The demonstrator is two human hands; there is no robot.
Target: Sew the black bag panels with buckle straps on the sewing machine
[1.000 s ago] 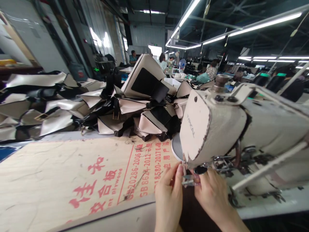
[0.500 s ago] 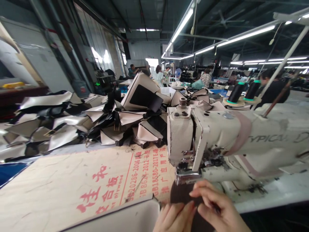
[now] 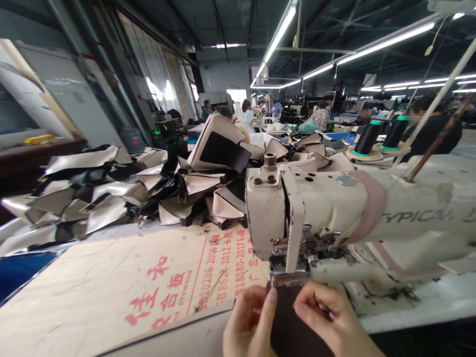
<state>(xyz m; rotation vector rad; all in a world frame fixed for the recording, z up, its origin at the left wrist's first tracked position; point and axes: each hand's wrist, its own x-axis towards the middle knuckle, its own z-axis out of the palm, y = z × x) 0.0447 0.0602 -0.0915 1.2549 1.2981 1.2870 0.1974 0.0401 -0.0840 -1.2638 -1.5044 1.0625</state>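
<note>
Under the sewing machine head [image 3: 320, 208]: a dark brown strip [image 3: 288, 322] of sheet material, which I log as running toward me from the presser foot [image 3: 288, 276], its far end hidden beneath the metal foot assembly.
Left hand [image 3: 247, 322]: just left of the strip, below the machine head, with a fingertip pressed to the strip's left edge.
Right hand [image 3: 327, 317]: just right of the strip, below the machine head, with the fingers curled in against its right side.
Hands: apart, one on each side, both gripping the same strip.
Reason for the hold: I judge that a grip from both sides keeps the strip straight and squared under the foot.
Left of the machine head: a plywood desk [image 3: 111, 282] with red printing, placed level with the machine's working area, and a blue sheet [image 3: 22, 271] at its near corner.
Beyond the machine head: a loose heap of cream and black cut panels [image 3: 89, 188], probably bag parts, kept in reach of the seat by my reading.
Right of the machine head, farther back: two upright black thread cones [image 3: 379, 138] on their stand, placed to feed the machine, as I read it.
Far right of the machine head: a co-worker [image 3: 435, 131] in dark clothing, apart from my hands.
</note>
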